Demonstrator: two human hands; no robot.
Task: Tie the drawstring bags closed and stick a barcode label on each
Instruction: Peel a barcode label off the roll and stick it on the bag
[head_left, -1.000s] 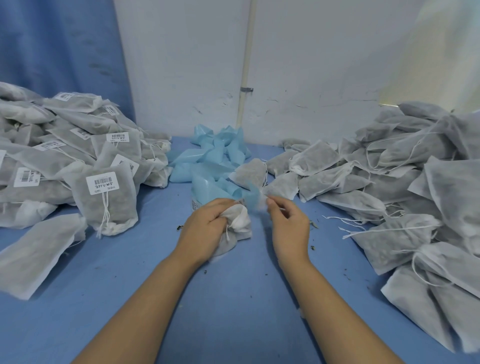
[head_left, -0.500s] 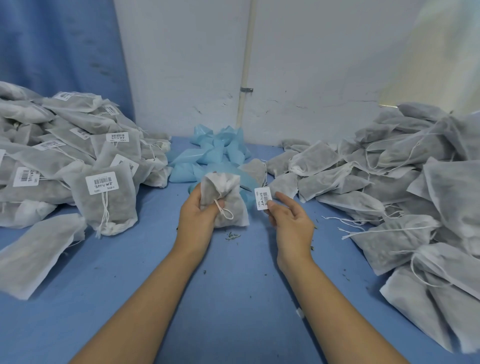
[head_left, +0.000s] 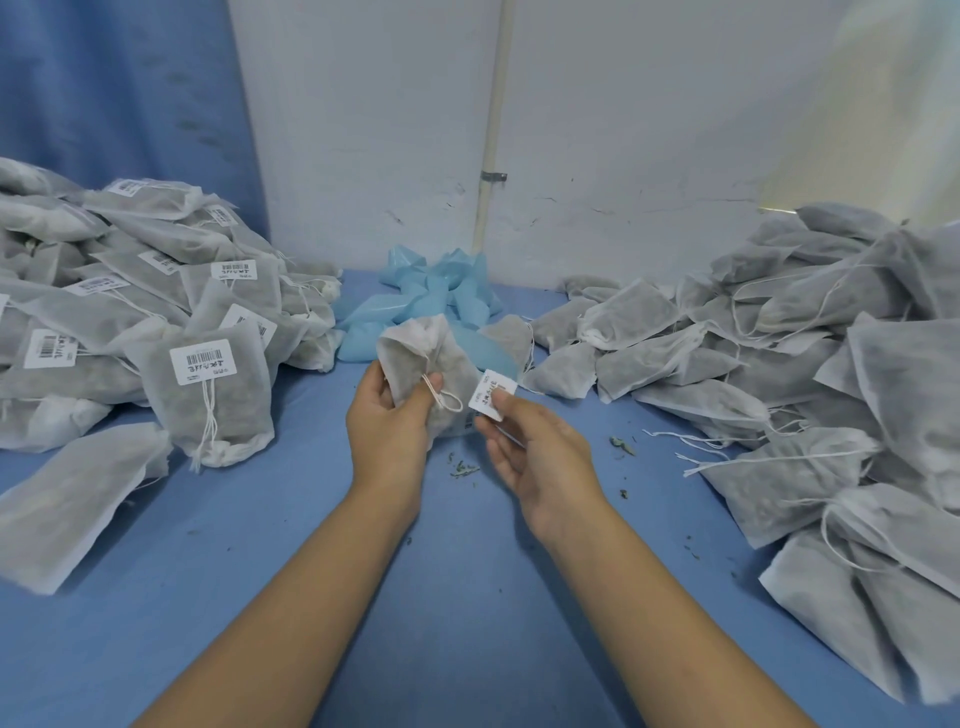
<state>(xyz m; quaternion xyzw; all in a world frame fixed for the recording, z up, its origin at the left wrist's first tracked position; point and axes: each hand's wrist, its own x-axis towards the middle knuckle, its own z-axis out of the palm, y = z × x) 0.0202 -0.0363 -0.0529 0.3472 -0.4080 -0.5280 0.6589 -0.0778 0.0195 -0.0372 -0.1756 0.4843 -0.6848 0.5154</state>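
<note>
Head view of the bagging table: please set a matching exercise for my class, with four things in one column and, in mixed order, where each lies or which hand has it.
Column one
1. raised bag
2. loose barcode label
3. labelled bags
4. unlabelled bags

Column two
A. heaped on the right side of the table
B. pinched by the right hand
C. gripped by the left hand
D. heaped on the left side of the table

Pairs: 1-C, 2-B, 3-D, 4-A.
</note>
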